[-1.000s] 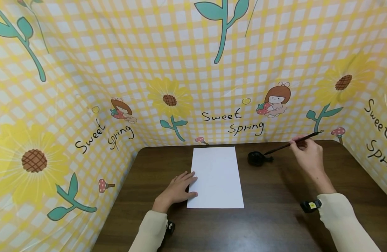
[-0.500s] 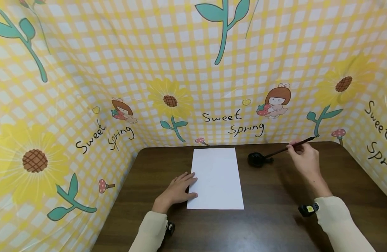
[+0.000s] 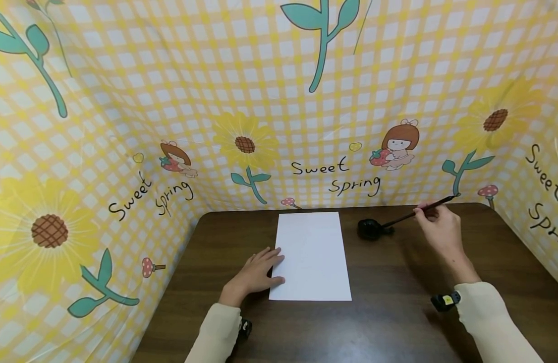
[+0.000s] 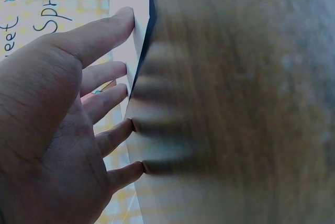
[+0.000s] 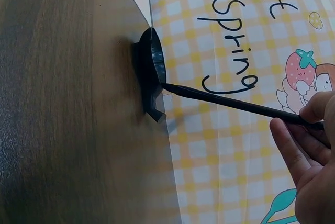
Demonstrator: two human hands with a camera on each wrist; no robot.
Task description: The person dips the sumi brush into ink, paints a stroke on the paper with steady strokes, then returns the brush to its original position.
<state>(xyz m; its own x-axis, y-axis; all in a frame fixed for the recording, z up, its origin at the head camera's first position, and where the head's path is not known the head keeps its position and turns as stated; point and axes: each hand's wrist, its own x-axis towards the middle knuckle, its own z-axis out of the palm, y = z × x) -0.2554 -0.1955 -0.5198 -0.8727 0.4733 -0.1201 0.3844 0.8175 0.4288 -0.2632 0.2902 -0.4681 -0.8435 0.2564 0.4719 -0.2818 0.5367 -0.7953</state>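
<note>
A dark ink brush (image 3: 400, 220) slants down to the left, its shaft pinched between the thumb and fingers of my right hand (image 3: 442, 232). In the right wrist view the brush's tip (image 5: 170, 87) meets the rim of a small black ink dish (image 5: 152, 59) with a short spout-like handle. That dish (image 3: 369, 229) stands to the right of a blank white sheet of paper (image 3: 313, 257). My left hand (image 3: 256, 271) lies at the paper's left edge, fingers spread, the thumb and some fingertips on the sheet. The left wrist view shows those fingers (image 4: 107, 33) fairly straight.
The brown wooden table (image 3: 388, 322) carries the paper and dish. A yellow checked cloth (image 3: 270, 101) with printed flowers and lettering hangs behind and along both sides. Black wrist devices (image 3: 444, 301) sit at both cuffs.
My right hand and the brush have shifted slightly left and down toward the ink dish over the first half second, then held still. The left hand and paper have stayed put.
</note>
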